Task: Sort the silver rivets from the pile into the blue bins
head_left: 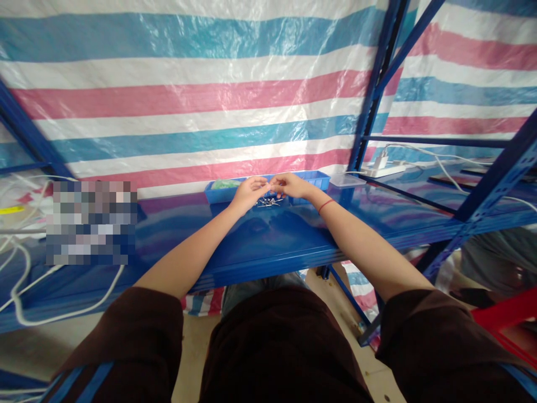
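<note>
My left hand (250,191) and my right hand (290,185) meet fingertip to fingertip above the blue tabletop. Both have their fingers drawn into a pinch; whatever lies between them is too small to make out. Just below the fingers is a loose pile of small, thin, shiny metal pieces (269,202), perhaps rivets or screws, partly covered by my hands. Directly behind stands a blue plastic tray (218,196); a pale green bag (225,184) lies in its left part. My hands hide the tray's middle.
A clear plastic lid or box (347,179) lies right of the tray. Farther right is a white power strip (384,169) with a plug and cables. White cables (62,320) loop over the table's left side beside a blurred-out patch. Blue metal posts (373,95) frame the striped sheet behind.
</note>
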{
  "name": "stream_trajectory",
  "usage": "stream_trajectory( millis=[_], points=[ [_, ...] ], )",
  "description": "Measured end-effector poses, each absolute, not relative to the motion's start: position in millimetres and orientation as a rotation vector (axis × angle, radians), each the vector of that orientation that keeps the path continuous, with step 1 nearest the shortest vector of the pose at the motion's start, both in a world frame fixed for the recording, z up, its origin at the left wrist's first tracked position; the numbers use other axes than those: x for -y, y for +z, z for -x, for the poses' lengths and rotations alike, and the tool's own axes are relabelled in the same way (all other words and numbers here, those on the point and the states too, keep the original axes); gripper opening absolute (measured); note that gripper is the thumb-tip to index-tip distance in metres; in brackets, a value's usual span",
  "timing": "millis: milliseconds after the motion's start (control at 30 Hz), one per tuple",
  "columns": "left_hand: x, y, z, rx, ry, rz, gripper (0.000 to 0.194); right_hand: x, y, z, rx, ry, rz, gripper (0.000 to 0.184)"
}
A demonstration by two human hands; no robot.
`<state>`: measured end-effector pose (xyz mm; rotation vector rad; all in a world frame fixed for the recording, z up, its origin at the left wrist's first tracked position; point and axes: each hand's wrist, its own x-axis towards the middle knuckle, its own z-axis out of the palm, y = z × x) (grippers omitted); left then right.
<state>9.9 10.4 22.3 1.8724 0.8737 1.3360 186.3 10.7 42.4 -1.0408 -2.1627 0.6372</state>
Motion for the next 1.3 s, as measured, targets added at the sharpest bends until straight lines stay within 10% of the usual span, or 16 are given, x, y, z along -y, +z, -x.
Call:
stream_trajectory(
  millis=[1300],
  points=[
    [-15,17,-1,-1.184,1.119,-2.415,0.035,-24,49,-198,1.684,0.332,1.024,0.011]
  ],
)
